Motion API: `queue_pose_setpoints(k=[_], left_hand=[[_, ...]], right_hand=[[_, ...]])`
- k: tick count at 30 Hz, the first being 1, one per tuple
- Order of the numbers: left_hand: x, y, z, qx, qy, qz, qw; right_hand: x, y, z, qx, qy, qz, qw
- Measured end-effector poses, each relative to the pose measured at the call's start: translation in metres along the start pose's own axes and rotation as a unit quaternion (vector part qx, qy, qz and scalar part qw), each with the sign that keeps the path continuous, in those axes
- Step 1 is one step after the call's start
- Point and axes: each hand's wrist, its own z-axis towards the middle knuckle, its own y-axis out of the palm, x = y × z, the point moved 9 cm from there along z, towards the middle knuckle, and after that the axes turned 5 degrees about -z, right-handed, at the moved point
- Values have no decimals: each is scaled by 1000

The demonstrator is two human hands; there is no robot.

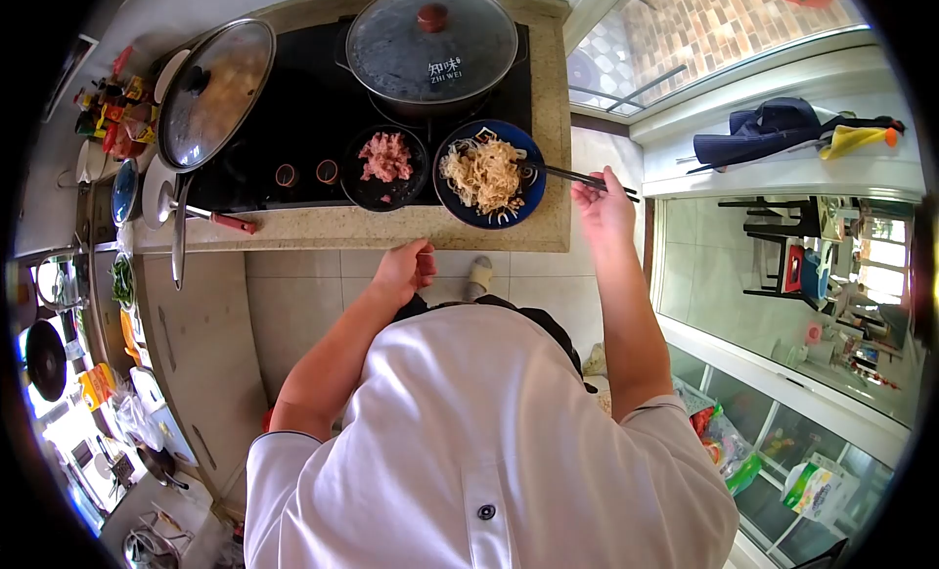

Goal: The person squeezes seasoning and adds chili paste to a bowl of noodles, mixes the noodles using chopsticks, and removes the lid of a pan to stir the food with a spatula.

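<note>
While the bare L hand [405,272] curls loosely, can't tell if fully closed, thin pale-brown noodles [484,175] sit fwd of & btwn both hands on a round dark-blue plate [533,193], prob. soft, slippery & easily torn. Long slim dark chopsticks [562,172], tips at the noodles, are pinched near their rear by the bare R hand [604,209]; prob. light & stiff, best held there.

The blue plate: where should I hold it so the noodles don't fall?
The blue plate is probably best held by its near rim, the left hand coming from the near side. The noodles heap in the middle, leaving that rim mostly bare; the lidded pot stands beyond, and chopsticks in the right hand reach in from the right.
</note>
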Motion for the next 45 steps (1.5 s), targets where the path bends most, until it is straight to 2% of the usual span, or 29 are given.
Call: queue_pose_setpoints(k=[5,7,9,12,16,21,24,25,27,33,35,40,43,45], left_hand=[[1,1,0,0,-2,1,1000],[1,1,0,-4,-2,0,1000],[1,2,0,-7,1,-4,1000],[1,1,-1,4,-4,-11,1000],[0,1,-4,6,-7,-14,1000],[0,3,-5,4,3,-8,1000],[-3,1,-1,3,-1,-13,1000],[-3,1,-2,2,-1,-13,1000],[-2,0,-2,3,1,-18,1000],[-1,2,-4,-4,2,-25,1000],[-1,2,-3,-4,3,-23,1000],[-1,3,-4,-3,3,-24,1000],[0,4,-5,-2,6,-23,1000],[0,4,-5,-6,5,-23,1000]], right_hand=[[-34,19,-26,-38,-40,14,998],[-38,34,-33,-88,-68,-36,993],[-34,41,-39,-74,-79,-62,992],[-43,46,-55,-31,-181,-203,962],[-21,63,-69,-71,-181,-301,934],[11,57,-31,-54,-148,-227,961],[30,21,-7,11,-17,-90,996],[28,12,-4,10,-18,-90,996],[28,2,-1,-16,25,-8,1000],[-14,6,-20,-41,13,21,999],[-36,20,-33,-76,-28,26,996],[-40,27,-46,-77,-57,22,995],[-20,14,-41,-57,-60,-24,996],[-13,15,-41,-53,-78,-128,987]])
